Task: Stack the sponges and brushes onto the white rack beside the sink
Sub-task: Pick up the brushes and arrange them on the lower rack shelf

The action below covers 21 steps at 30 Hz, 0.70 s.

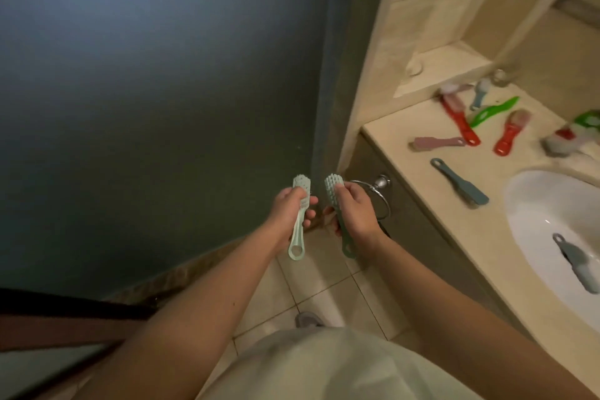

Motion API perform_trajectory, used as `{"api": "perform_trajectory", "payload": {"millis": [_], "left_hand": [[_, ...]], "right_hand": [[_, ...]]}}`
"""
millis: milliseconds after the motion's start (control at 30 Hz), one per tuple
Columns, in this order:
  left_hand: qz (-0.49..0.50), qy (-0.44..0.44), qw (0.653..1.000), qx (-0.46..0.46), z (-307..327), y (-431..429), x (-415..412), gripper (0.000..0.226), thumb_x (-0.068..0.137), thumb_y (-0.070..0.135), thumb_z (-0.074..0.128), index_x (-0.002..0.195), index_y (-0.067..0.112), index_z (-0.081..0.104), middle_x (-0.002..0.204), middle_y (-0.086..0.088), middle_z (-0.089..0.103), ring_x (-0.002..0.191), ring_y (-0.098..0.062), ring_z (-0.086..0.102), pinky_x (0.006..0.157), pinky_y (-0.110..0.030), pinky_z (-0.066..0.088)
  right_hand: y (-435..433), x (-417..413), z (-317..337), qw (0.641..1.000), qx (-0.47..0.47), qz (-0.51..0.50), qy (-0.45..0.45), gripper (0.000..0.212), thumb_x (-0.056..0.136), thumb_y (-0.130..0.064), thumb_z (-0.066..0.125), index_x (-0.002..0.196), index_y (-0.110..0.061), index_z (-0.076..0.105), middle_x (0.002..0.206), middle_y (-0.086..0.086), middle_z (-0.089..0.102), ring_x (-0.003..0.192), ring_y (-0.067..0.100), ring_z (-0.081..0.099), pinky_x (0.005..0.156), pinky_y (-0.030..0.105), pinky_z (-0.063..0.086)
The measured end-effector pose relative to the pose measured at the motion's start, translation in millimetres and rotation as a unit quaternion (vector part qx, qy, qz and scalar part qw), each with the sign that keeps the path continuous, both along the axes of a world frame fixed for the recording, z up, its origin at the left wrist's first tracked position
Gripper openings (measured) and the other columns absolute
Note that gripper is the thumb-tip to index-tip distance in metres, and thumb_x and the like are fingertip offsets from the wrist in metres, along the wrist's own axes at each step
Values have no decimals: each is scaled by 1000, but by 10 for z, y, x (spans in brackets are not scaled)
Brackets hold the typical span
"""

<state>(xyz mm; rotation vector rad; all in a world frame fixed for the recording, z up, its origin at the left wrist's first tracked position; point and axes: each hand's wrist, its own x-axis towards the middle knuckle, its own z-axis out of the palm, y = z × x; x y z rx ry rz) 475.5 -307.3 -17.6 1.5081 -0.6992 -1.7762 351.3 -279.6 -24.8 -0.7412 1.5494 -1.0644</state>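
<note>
Pale green brush (72,216) gripped in left hand (290,208), darker green brush (337,208) in right hand (356,208); white rack not seen; a brush could be dropped onto the floor tiles (324,282) during the turn.

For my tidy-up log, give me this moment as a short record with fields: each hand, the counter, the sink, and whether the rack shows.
left hand: grips a pale green brush by its handle
right hand: grips a darker green brush
counter: loose brushes, among them a long red brush, a pink brush and a blue-grey brush
sink: one grey brush lying in the basin
white rack: not in view
sponges: none visible
</note>
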Motion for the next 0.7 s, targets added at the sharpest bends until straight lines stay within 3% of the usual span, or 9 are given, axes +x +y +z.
{"api": "perform_trajectory", "payload": {"millis": [100,233,333,467,633,700], "left_hand": [[-71,16,997,-12,69,118,-206,30,85,-7,35,101,12,52,94,-11,62,56,-14,50,41,-20,38],[-172,-13,984,-39,104,329,-603,52,81,-18,30,117,11,54,103,-9,64,71,-16,57,54,-25,43],[-239,-19,968,-66,162,546,-938,44,87,-15,34,113,12,56,99,-5,66,73,-14,60,56,-23,49],[-317,0,945,-83,242,861,-1403,32,93,-10,38,96,14,60,86,-1,70,60,-6,65,55,-19,54],[-402,15,910,-106,282,1211,-1977,19,98,4,45,105,13,60,80,-1,73,61,-9,65,58,-23,54],[-428,0,897,-113,289,1328,-2212,14,99,11,47,105,15,60,89,-4,71,62,-12,66,62,-26,55]], "right_hand": [[251,-177,93,999,-19,-41,4,26,98,-24,45,115,-5,50,73,18,62,46,26,52,39,29,39],[688,-478,227,994,-18,-110,1,26,92,-7,42,117,-15,45,78,11,60,46,15,50,41,25,39],[1009,-709,298,985,-7,-169,25,31,90,-1,39,115,-21,43,81,9,62,48,14,49,43,26,37],[1432,-1051,312,965,0,-260,37,28,95,-3,36,118,-14,48,83,7,62,49,13,49,41,23,38],[1958,-1522,313,937,-18,-343,68,19,98,-9,41,111,-8,54,82,9,65,46,12,53,42,25,43],[2147,-1709,321,921,-27,-384,58,16,95,-6,45,104,-3,57,78,10,65,44,14,54,41,25,43]]}}
